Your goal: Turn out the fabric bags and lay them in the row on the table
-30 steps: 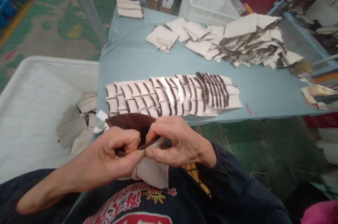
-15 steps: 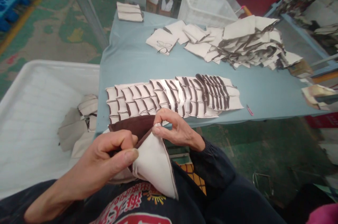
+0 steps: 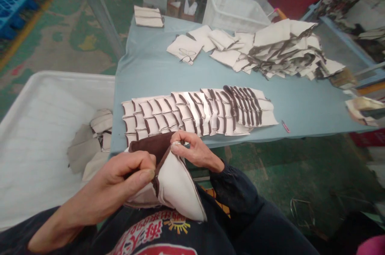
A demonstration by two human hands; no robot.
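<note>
Close to my body I hold a cream fabric piece with a dark brown inside (image 3: 177, 185), shaped like a pouch or cover; its exact kind I cannot make out. My left hand (image 3: 120, 183) pinches its brown edge between thumb and fingertips. With thumb and index finger, my right hand (image 3: 192, 148) grips the upper edge, a little to the right. Between the two hands the edge folds open and the brown inner face shows. Just beyond it, a long overlapping row of similar cream pieces with brown edges (image 3: 162, 112) lies on the blue-covered table (image 3: 144, 66).
A heap of cream pieces (image 3: 282, 52) lies at the table's back right, with eyeglasses (image 3: 187, 52) on a piece nearby. A small pink tool (image 3: 285, 126) rests near the front edge. At left stands a white bin (image 3: 33, 126) holding several pieces. Another bin (image 3: 234, 10) stands behind.
My right hand has moved slightly left and down with the fabric edge. The held piece has turned a little, and more of its brown edge shows beside my left fingertips.
</note>
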